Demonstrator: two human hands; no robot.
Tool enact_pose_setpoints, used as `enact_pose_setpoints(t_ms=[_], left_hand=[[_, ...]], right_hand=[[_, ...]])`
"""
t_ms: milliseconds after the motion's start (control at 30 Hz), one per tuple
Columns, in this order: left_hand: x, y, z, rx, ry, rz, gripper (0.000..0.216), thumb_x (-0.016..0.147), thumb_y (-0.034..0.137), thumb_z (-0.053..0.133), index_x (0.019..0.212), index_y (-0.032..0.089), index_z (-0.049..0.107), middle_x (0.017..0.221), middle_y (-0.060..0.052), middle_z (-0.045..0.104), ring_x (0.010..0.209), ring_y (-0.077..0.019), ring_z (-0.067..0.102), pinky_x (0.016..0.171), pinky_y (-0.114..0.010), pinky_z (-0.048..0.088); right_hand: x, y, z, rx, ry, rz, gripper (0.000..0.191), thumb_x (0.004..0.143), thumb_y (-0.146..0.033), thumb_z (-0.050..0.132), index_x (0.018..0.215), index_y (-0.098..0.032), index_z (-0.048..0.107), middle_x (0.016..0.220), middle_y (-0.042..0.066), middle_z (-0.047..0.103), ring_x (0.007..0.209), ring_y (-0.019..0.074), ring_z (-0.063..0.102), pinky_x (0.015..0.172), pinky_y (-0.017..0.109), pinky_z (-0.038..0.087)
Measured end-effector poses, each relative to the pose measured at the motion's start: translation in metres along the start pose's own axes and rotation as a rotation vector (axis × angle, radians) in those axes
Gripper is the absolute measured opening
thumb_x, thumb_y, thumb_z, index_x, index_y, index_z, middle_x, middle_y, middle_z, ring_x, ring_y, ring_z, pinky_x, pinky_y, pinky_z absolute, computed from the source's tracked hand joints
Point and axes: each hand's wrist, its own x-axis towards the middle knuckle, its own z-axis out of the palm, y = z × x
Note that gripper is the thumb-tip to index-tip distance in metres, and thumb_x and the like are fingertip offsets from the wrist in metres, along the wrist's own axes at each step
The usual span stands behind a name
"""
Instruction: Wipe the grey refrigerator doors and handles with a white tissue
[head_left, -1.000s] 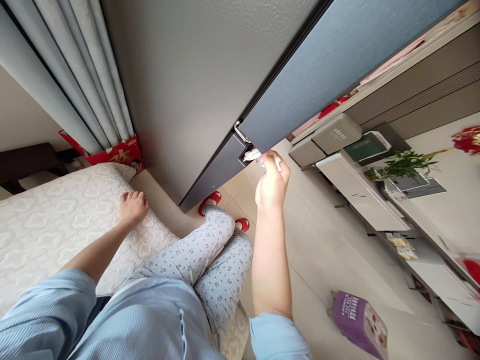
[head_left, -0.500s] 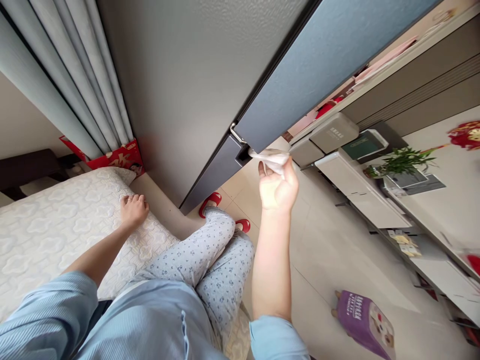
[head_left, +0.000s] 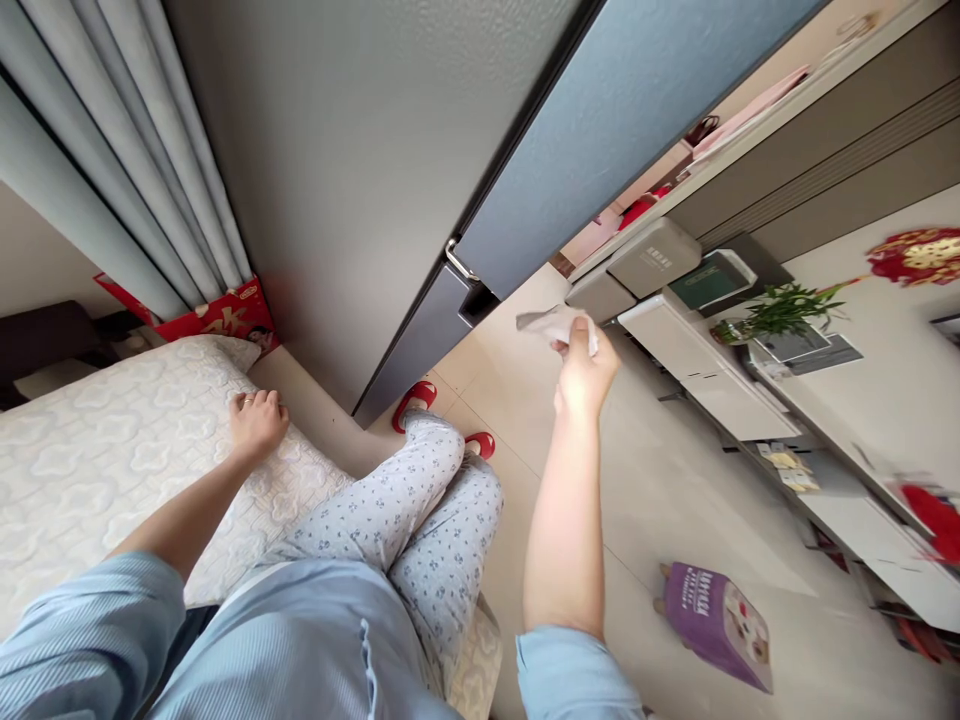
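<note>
My right hand (head_left: 587, 370) is closed on a crumpled white tissue (head_left: 551, 322), which sticks out to the left of the fingers. It hangs in the air just right of a tall blue-grey refrigerator (head_left: 540, 200), apart from its surface. Nearest to the tissue is the dark gap (head_left: 480, 298) between the upper and lower doors, with a metal hinge (head_left: 459, 262) at its left. On the quilted cream sofa cover (head_left: 127, 440) lies my left hand (head_left: 259, 422), palm down with a ring on one finger. It holds nothing.
Grey curtains (head_left: 142, 140) and a red box (head_left: 217, 318) stand at the left. Red slippers (head_left: 414, 403) are on my feet. A purple printed stool (head_left: 716, 620) sits on the tiled floor. Along the right runs a white cabinet (head_left: 705, 370) with a green plant (head_left: 795, 310).
My right hand, with the tissue, has drawn away from the door gap toward the right and slightly down. My left hand stays on the sofa. The view has shifted slightly.
</note>
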Motion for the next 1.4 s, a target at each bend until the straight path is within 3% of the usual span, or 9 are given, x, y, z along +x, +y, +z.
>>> enact_pose_setpoints(t_ms=[167, 300, 500, 667, 900, 1033, 1133, 1267, 1400], left_hand=[[0.0, -0.002, 0.001, -0.007, 0.003, 0.006, 0.035, 0.097, 0.028, 0.04, 0.109, 0.011, 0.069, 0.114, -0.019, 0.071, 0.118, -0.0343, 0.062, 0.118, -0.05, 0.027], [0.0, -0.002, 0.001, -0.012, -0.003, 0.005, 0.034, 0.097, 0.028, 0.04, 0.107, 0.012, 0.068, 0.115, -0.019, 0.071, 0.117, -0.0341, 0.062, 0.118, -0.05, 0.028], [0.0, -0.001, 0.0, -0.008, -0.012, 0.003, 0.034, 0.097, 0.028, 0.04, 0.109, 0.012, 0.068, 0.114, -0.019, 0.071, 0.118, -0.0336, 0.062, 0.119, -0.05, 0.026], [0.0, -0.002, 0.002, -0.003, 0.0, 0.006, 0.034, 0.097, 0.028, 0.039, 0.108, 0.013, 0.068, 0.115, -0.018, 0.071, 0.117, -0.0329, 0.062, 0.119, -0.049, 0.026], [-0.001, -0.001, 0.001, 0.004, 0.003, 0.001, 0.033, 0.096, 0.028, 0.039, 0.106, 0.015, 0.068, 0.116, -0.017, 0.072, 0.117, -0.0321, 0.062, 0.118, -0.049, 0.027], [-0.001, 0.001, -0.001, 0.006, -0.003, -0.002, 0.033, 0.097, 0.028, 0.039, 0.106, 0.015, 0.068, 0.115, -0.017, 0.072, 0.117, -0.0322, 0.062, 0.118, -0.049, 0.026], [-0.001, 0.0, -0.001, 0.007, -0.01, 0.002, 0.034, 0.097, 0.029, 0.039, 0.106, 0.014, 0.068, 0.112, -0.018, 0.072, 0.116, -0.0328, 0.062, 0.119, -0.049, 0.026], [-0.001, 0.0, 0.0, 0.013, -0.002, 0.007, 0.035, 0.097, 0.029, 0.038, 0.107, 0.013, 0.068, 0.114, -0.018, 0.071, 0.116, -0.033, 0.062, 0.119, -0.049, 0.026], [0.0, -0.001, 0.002, 0.021, 0.01, 0.004, 0.032, 0.097, 0.029, 0.039, 0.104, 0.015, 0.067, 0.114, -0.017, 0.072, 0.115, -0.0325, 0.062, 0.117, -0.049, 0.028]], right_hand=[[-0.001, -0.034, 0.009, 0.409, -0.148, 0.073, 0.027, 0.083, -0.047, 0.078, 0.094, -0.022, 0.073, 0.103, 0.001, 0.071, 0.099, 0.0151, 0.069, 0.089, 0.032, 0.06], [-0.004, -0.044, 0.008, 0.459, -0.192, 0.087, 0.014, 0.083, -0.035, 0.07, 0.083, -0.021, 0.068, 0.094, -0.001, 0.07, 0.092, 0.0139, 0.069, 0.083, 0.029, 0.061], [0.0, -0.04, 0.012, 0.448, -0.179, 0.093, 0.014, 0.078, -0.033, 0.071, 0.085, -0.022, 0.066, 0.095, -0.001, 0.068, 0.094, 0.0151, 0.069, 0.086, 0.033, 0.062], [0.006, -0.034, 0.021, 0.319, -0.204, 0.106, 0.028, 0.081, -0.039, 0.074, 0.102, -0.026, 0.061, 0.107, 0.0, 0.068, 0.105, 0.0184, 0.07, 0.093, 0.041, 0.062], [0.01, -0.033, 0.024, 0.132, -0.353, 0.097, 0.052, 0.084, -0.043, 0.071, 0.131, -0.033, 0.052, 0.135, 0.005, 0.065, 0.117, 0.0239, 0.069, 0.085, 0.04, 0.062], [0.012, -0.033, 0.028, -0.057, -0.309, -0.081, 0.039, 0.086, -0.051, 0.072, 0.115, -0.027, 0.061, 0.115, 0.007, 0.069, 0.103, 0.0245, 0.068, 0.08, 0.042, 0.061], [0.017, -0.04, 0.029, -0.246, -0.249, -0.262, 0.026, 0.094, -0.047, 0.063, 0.108, -0.025, 0.065, 0.106, 0.007, 0.069, 0.099, 0.0255, 0.068, 0.087, 0.048, 0.059], [0.023, -0.06, 0.028, -0.437, -0.383, -0.354, 0.022, 0.1, -0.04, 0.056, 0.111, -0.024, 0.068, 0.107, 0.007, 0.071, 0.112, 0.0292, 0.066, 0.102, 0.053, 0.053], [0.025, -0.064, 0.029, -0.454, -0.45, -0.364, 0.021, 0.101, -0.038, 0.056, 0.111, -0.025, 0.069, 0.108, 0.007, 0.071, 0.116, 0.0296, 0.064, 0.107, 0.054, 0.049]])
